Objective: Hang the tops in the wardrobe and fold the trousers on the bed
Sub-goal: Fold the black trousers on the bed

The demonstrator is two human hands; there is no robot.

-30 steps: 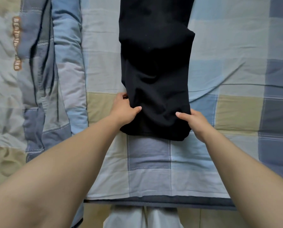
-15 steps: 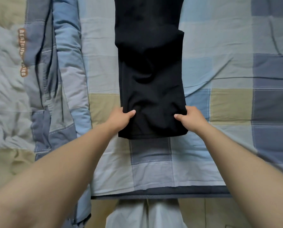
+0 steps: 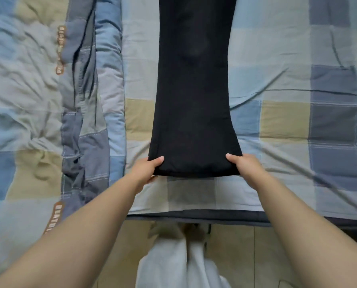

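Black trousers (image 3: 194, 100) now drawn longer toward the bed (image 3: 277, 121) edge, both hands (image 3: 146, 169) gripping their near corners.

My bed (image 3: 287, 113) in a checked blue, grey and tan sheet, black trousers (image 3: 194, 90) lying lengthwise down its middle, a bunched patchwork quilt (image 3: 84, 100) heaped along the left side
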